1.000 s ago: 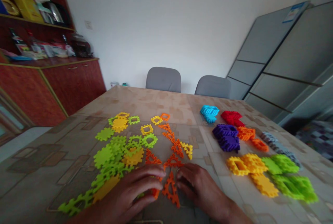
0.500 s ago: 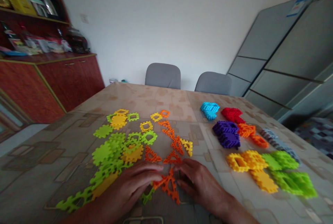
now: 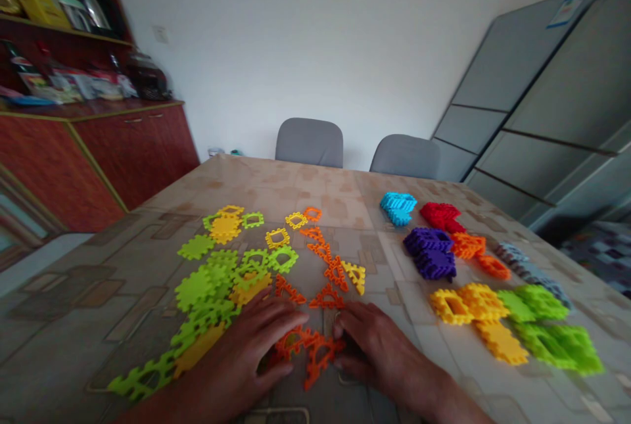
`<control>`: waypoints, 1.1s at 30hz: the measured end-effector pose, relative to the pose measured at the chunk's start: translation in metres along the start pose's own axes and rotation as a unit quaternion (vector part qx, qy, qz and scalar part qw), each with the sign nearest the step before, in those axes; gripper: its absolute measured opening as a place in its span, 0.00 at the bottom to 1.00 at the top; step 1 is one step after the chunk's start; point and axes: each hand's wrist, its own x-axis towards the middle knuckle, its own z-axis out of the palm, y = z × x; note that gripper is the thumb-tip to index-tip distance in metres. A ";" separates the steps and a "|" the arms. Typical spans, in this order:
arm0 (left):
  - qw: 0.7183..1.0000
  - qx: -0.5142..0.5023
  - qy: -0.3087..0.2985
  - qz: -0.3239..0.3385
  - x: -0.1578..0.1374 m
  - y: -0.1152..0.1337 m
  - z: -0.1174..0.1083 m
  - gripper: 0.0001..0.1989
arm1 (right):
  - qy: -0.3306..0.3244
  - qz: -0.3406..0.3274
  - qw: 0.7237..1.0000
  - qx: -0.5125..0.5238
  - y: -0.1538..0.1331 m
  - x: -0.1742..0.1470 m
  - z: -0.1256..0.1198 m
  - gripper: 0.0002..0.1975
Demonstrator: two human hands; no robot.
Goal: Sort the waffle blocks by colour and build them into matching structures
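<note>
Both my hands are low over the front of the table, on either side of a few orange interlocking toy pieces. My left hand [image 3: 251, 348] is curved, thumb and fingers apart, beside an orange notched piece [image 3: 294, 341]. My right hand [image 3: 379, 348] has its fingers bent at the edge of an orange triangular piece [image 3: 320, 358], whose right corner meets the fingertips. Just beyond the hands lie another orange triangle [image 3: 327, 297] and a third one [image 3: 287, 290]. My left hand and forearm partly cover the pieces beneath them.
Loose green pieces [image 3: 194, 287] and yellow ones spread on the left. Sorted stacks stand on the right: light blue [image 3: 397, 206], red [image 3: 441, 215], purple [image 3: 430, 254], orange [image 3: 468, 245], grey, yellow [image 3: 482, 302] and green [image 3: 557, 342]. Two grey chairs [image 3: 309, 141] stand behind the table.
The orange pieces between my hands have shifted and turned slightly. My left thumb has come into view, apart from the fingers. A green piece near it is now mostly hidden.
</note>
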 end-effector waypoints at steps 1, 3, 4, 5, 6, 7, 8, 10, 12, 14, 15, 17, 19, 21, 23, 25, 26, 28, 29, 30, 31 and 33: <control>1.000 0.004 0.016 0.008 0.001 0.000 0.000 0.34 | 0.003 0.004 1.000 0.005 0.001 0.000 0.001 0.10; 0.998 0.006 0.050 0.030 0.003 0.002 -0.002 0.28 | 0.011 0.004 1.000 0.012 0.002 0.001 0.002 0.10; 0.997 0.002 0.063 0.041 0.004 0.003 -0.004 0.23 | 0.015 0.003 1.000 0.014 0.003 0.001 0.003 0.10; 0.996 -0.007 0.070 0.048 0.005 0.004 -0.005 0.18 | 0.017 0.001 1.000 0.016 0.004 0.002 0.003 0.10; 0.996 -0.019 0.071 0.053 0.006 0.005 -0.007 0.14 | 0.018 -0.001 1.000 0.018 0.005 0.002 0.004 0.10; 0.996 -0.036 0.068 0.051 0.006 0.006 -0.009 0.09 | 0.018 -0.003 1.000 0.020 0.006 0.002 0.004 0.09; 0.995 -0.055 0.065 0.046 0.006 0.007 -0.011 0.07 | 0.019 -0.004 1.000 0.024 0.007 0.002 0.005 0.09; 0.992 -0.101 0.071 0.037 0.005 0.008 -0.013 0.08 | 0.021 -0.006 0.999 0.033 0.009 0.003 0.005 0.09; 0.985 -0.149 0.083 0.037 0.006 0.010 -0.012 0.10 | 0.025 -0.011 0.999 0.042 0.011 0.002 0.007 0.08; 0.975 -0.192 0.092 0.060 0.009 0.013 -0.009 0.09 | 0.025 -0.014 0.998 0.048 0.012 0.002 0.008 0.08; 0.971 -0.208 0.094 0.072 0.011 0.015 -0.006 0.09 | 0.025 -0.015 0.998 0.048 0.012 0.002 0.008 0.08; 0.966 -0.220 0.091 0.097 0.015 0.020 0.000 0.10 | 0.026 -0.015 0.998 0.048 0.013 0.002 0.008 0.08; 0.970 -0.202 0.081 0.113 0.018 0.023 0.006 0.13 | 0.028 -0.016 0.998 0.057 0.013 0.001 0.006 0.08; 0.979 -0.156 0.078 0.107 0.017 0.022 0.010 0.20 | 0.026 -0.012 0.997 0.073 0.013 0.000 0.001 0.07; 0.987 -0.107 0.098 0.073 0.014 0.018 0.012 0.26 | 0.020 -0.004 0.996 0.083 0.012 -0.001 -0.003 0.07; 0.992 -0.051 0.114 0.027 0.009 0.015 0.014 0.24 | 0.013 0.003 0.997 0.081 0.013 -0.002 -0.007 0.07; 0.993 -0.021 0.117 0.011 0.007 0.015 0.015 0.22 | 0.012 0.005 0.997 0.079 0.013 -0.003 -0.009 0.07; 0.993 0.039 0.111 -0.003 0.005 0.016 0.019 0.30 | 0.014 0.008 0.997 0.074 0.013 -0.003 -0.009 0.07; 0.992 0.063 0.105 -0.002 0.004 0.017 0.021 0.38 | 0.016 0.011 0.997 0.072 0.014 -0.003 -0.009 0.08; 0.992 0.079 0.097 0.000 0.004 0.019 0.023 0.44 | 0.018 0.012 0.997 0.070 0.014 -0.003 -0.008 0.09; 0.992 0.088 0.086 0.000 0.004 0.020 0.025 0.47 | 0.020 0.014 0.997 0.070 0.014 -0.002 -0.008 0.09; 0.994 0.089 0.059 -0.008 0.005 0.021 0.027 0.48 | 0.025 0.011 0.997 0.072 0.014 -0.001 -0.006 0.09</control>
